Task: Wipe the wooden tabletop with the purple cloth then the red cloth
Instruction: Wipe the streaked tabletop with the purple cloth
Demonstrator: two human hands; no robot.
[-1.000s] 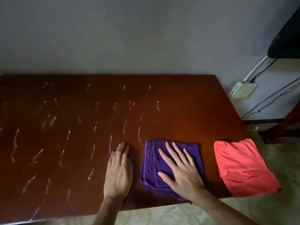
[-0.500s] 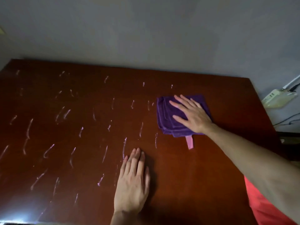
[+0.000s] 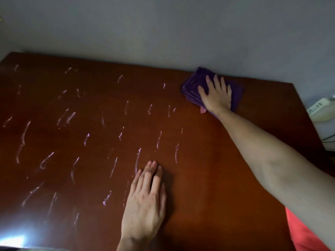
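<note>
Head-camera view of a dark reddish-brown wooden counter point(image 3: 208, 160) set against a plain grey wall point(image 3: 163, 29). The folded purple terry cloth point(image 3: 192, 87) lies at the far edge of the counter, right of centre, touching or nearly touching the wall. It is turned at an angle to the counter edge: one corner points toward the wall, and its long axis runs from far left to near right. The stacked fold edges face left, and a small pink tag point(image 3: 203, 109) shows at its near side.

The right hand point(image 3: 216, 96) presses flat on the purple cloth, palm down, fingers spread and pointing toward the wall; it grips nothing. The bare right forearm stretches diagonally from the lower right corner. The left hand point(image 3: 145, 201) lies flat on the bare counter near the front edge, fingers together and pointing away from the person, well apart from the cloth.

Pale, short, curved smears point(image 3: 72, 116) cover the left and middle of the counter. A flat red cloth point(image 3: 304, 238) shows at the lower right corner, partly hidden by the forearm. A white power strip point(image 3: 321, 109) sits beyond the counter's right edge.
</note>
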